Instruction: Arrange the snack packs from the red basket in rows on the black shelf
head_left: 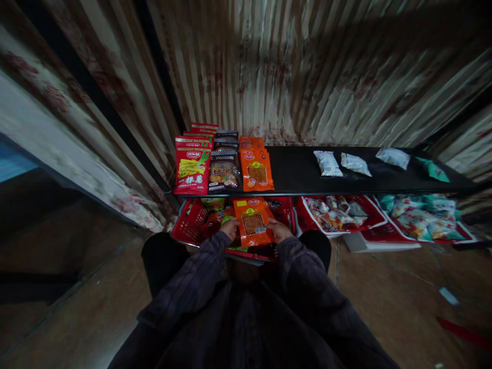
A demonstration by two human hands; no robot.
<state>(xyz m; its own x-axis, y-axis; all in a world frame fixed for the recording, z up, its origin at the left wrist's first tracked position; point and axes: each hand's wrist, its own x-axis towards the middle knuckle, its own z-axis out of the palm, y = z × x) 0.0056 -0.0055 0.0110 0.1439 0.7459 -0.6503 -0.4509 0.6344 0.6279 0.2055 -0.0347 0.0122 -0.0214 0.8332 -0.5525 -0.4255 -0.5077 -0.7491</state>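
Between my two hands is an orange snack packet [253,223] with a clear window, held over the red basket [192,225] in front of my knees. My left hand [229,228] is closed on its left edge, and my right hand [279,230] grips its right edge. Other packets lie in the basket under it, partly hidden. Just above, on the black shelf [292,171], more orange packets [256,169] stand upright beside dark brown packets [225,169] and red packets [192,166].
Farther right on the shelf lie small white packets [328,163] and a green packet [433,169]. Below them, a red basket [378,210] and another red basket [378,234] hold small packets. Black posts [161,66] and a striped curtain [230,66] stand behind.
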